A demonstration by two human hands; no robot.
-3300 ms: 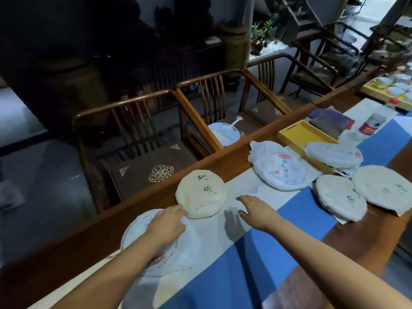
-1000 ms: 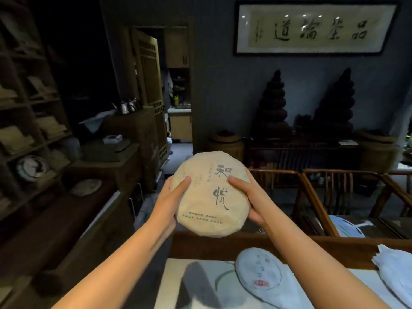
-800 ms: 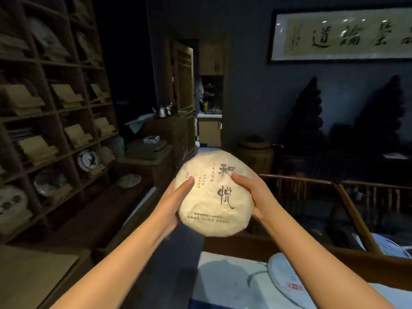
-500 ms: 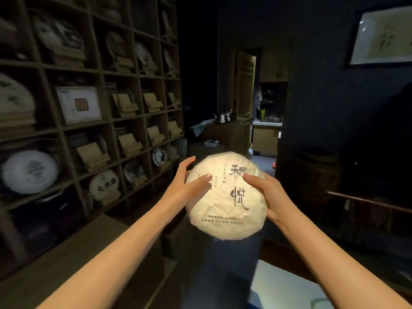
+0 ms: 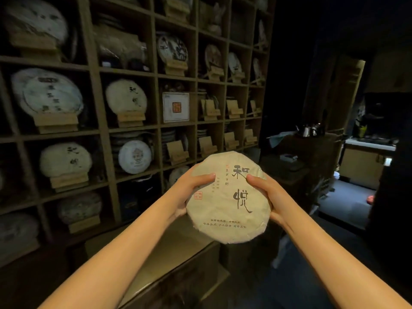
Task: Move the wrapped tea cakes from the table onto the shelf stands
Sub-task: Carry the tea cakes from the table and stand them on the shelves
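Holding a wrapped tea cake [image 5: 229, 197] upright in front of us, we are gripping it from both sides, printed face toward the camera. Our left hand [image 5: 189, 192] is curling round its left edge, thumb lying across the front of the paper. Our right hand [image 5: 267, 195] is clasping the right edge the same way, thumb pressing near the large black characters. The cake is hanging in the air between our forearms, touching nothing but our hands.

Below it, a low wooden counter [image 5: 169, 253] is running along the foot of the shelf unit [image 5: 98, 103], which is filling the left half of the view. Just beyond the cake, empty wooden stands [image 5: 177, 151] are sitting in the cubbies of the row level with its top edge, and more are standing in the row above. Further left, we are seeing other wrapped cakes propped upright on stands: one with a printed face [image 5: 134, 156], one with brushed characters [image 5: 65, 160], another like it higher up [image 5: 126, 97]. A framed square card [image 5: 176, 107] is leaning in a cubby beside that one.

Far off to the right, a dim doorway is opening onto a lit cabinet [image 5: 365, 166], with metal kettles [image 5: 308, 130] on a dark sideboard before it.
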